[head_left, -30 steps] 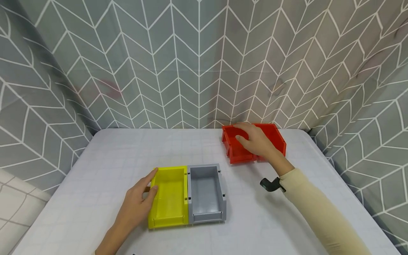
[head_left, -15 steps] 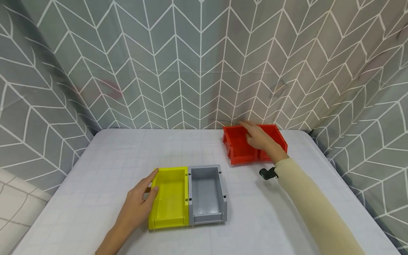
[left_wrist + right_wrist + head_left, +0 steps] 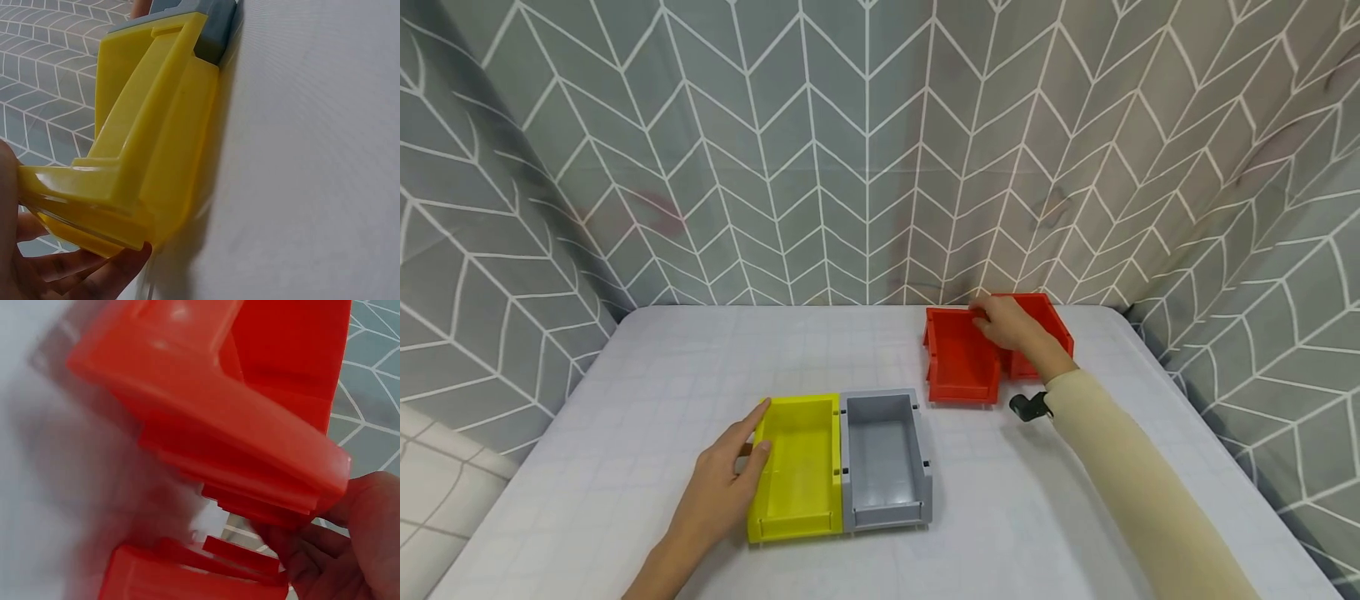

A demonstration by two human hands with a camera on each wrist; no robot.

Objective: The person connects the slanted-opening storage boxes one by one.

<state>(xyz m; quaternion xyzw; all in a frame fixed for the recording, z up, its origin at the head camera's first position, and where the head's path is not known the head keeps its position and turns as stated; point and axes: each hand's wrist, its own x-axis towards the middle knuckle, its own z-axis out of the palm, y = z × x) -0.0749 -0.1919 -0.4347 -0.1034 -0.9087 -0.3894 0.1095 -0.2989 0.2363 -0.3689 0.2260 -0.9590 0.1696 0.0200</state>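
Note:
In the head view a yellow storage bin (image 3: pixel 797 467) and a grey storage bin (image 3: pixel 883 454) stand side by side, touching, on the white table. My left hand (image 3: pixel 718 479) grips the yellow bin by its left wall; the left wrist view shows its fingers (image 3: pixel 115 275) against the bin's outside. Toward the back right are two red storage bins. The left red bin (image 3: pixel 962 358) sits nearer to me than the right red bin (image 3: pixel 1037 321), with a gap between them in the right wrist view. My right hand (image 3: pixel 1011 325) pinches the left red bin near its back right corner.
A patterned grey curtain (image 3: pixel 865 150) hangs right behind the table's (image 3: pixel 737 350) back edge and along both sides. A small black device (image 3: pixel 1030 407) is strapped at my right wrist.
The left red bin has come away from the right red bin and shifted toward me. My right hand has gone from reaching over the bins to pinching it. The left hand stays put.

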